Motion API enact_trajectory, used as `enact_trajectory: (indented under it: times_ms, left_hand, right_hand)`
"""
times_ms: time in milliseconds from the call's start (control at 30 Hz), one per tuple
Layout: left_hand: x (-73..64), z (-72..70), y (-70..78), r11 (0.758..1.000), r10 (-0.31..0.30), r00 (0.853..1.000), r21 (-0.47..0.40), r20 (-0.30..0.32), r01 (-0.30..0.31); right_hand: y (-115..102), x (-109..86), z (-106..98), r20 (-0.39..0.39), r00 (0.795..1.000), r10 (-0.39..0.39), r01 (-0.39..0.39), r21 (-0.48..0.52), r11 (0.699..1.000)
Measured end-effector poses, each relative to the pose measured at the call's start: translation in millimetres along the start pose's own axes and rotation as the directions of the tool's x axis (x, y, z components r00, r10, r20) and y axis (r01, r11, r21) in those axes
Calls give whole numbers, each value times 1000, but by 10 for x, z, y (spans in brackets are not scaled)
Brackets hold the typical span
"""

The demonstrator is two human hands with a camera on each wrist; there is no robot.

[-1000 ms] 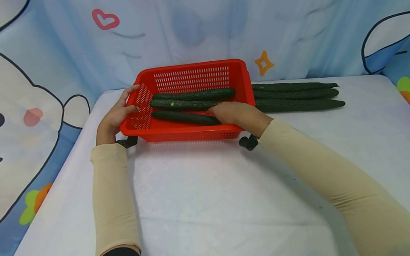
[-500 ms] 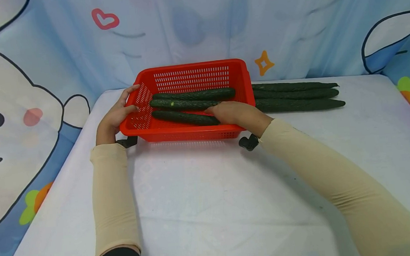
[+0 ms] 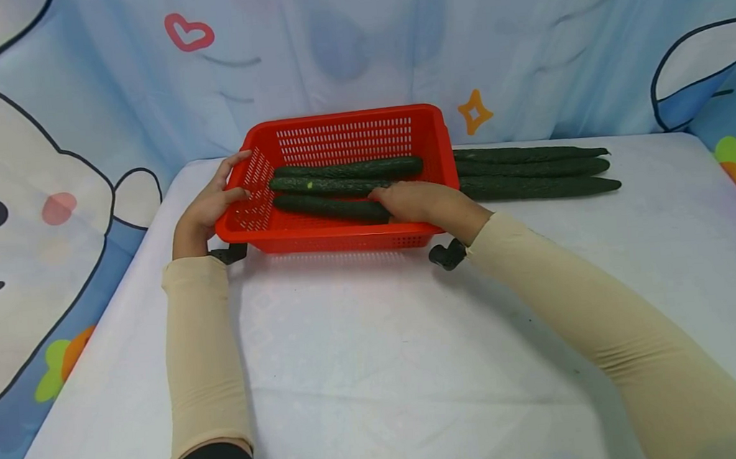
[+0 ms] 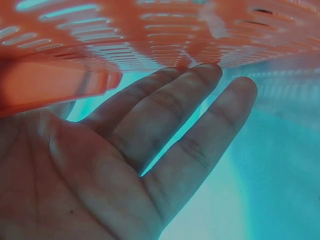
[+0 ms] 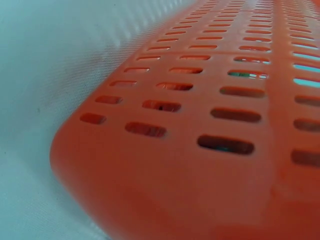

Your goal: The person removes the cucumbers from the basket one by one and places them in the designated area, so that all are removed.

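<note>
Inside the red plastic basket [image 3: 426, 138] lie three dark green cucumbers, side by side and roughly lengthwise. My right hand [image 3: 431, 203] reaches over the right part of the basket and grips the right end of the nearest cucumber [image 3: 330, 208], hiding that end. The middle cucumber [image 3: 325, 185] also runs in under the fingertips, while the back cucumber [image 3: 350, 170] lies free of the hand. At the left end, my left hand [image 3: 207, 206] holds the basket, thumb and index finger over the rim. In the left wrist view its other fingers [image 4: 170, 107] extend beneath the slotted basket.
Three more cucumbers [image 3: 532, 170] lie side by side on the white-covered table [image 3: 377, 344], to the right of the basket. Behind the table hangs a blue printed curtain [image 3: 366, 42]. The basket's slotted outer side [image 5: 190, 165] fills much of the right wrist view.
The nearest cucumber has shifted slightly back in my right hand, its right end now tucked further under the fingers. My left hand and the basket stay in place.
</note>
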State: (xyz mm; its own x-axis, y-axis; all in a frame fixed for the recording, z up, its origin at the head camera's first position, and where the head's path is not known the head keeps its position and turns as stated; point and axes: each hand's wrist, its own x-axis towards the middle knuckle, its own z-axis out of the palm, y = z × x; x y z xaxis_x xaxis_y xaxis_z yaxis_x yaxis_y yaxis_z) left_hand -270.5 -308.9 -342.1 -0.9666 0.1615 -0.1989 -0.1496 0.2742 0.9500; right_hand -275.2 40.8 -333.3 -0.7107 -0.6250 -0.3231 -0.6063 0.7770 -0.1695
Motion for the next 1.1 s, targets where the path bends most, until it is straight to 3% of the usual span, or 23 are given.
enact_trajectory:
  times_ms: [400,600,967,1100]
  left_hand:
    - [1,1,1,1000,-1,1000,-2,-5,1]
    - [-3,0,1,1000,-7,1000,-3,-11,7]
    - [-1,5,5,1000,-12,1000,-9,-14,12]
    - [2,10,-1,1000,-9,1000,-9,-13,9]
  right_hand:
    - [-11,-18,-9,-86,996,0,5,58,998]
    - [-18,-20,-14,-109,994,-5,9,40,999]
    - [-54,-79,-18,-280,959,-34,27,-31,999]
    - [-50,-100,-14,-295,955,-41,28,-47,999]
